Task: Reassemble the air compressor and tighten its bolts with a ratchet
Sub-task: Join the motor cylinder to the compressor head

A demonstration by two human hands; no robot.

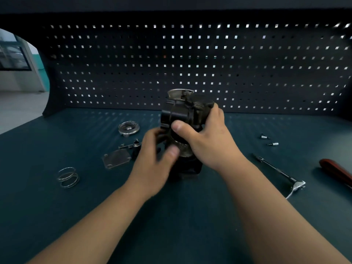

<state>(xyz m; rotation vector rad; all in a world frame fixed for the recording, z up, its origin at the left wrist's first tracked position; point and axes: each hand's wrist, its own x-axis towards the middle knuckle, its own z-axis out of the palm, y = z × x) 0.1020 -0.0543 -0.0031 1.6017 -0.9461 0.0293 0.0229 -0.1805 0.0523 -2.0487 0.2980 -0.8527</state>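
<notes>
compressor (182, 111) centre of bench (190, 225) | spring (68, 177), plate (116, 158) left | ratchet (297, 184), bits (273, 144) right | pegboard (228, 63) behind

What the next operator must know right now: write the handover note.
Right grip: clasps the compressor at its top; it stands on the bench.
Left grip: blurred, curled round its lower part.
Loose, left side: spring, cover plate, round cap, small fitting.
Right side: ratchet, two bits, untouched.
Done: body partly assembled. To do: fit loose parts, tighten bolts.
</notes>
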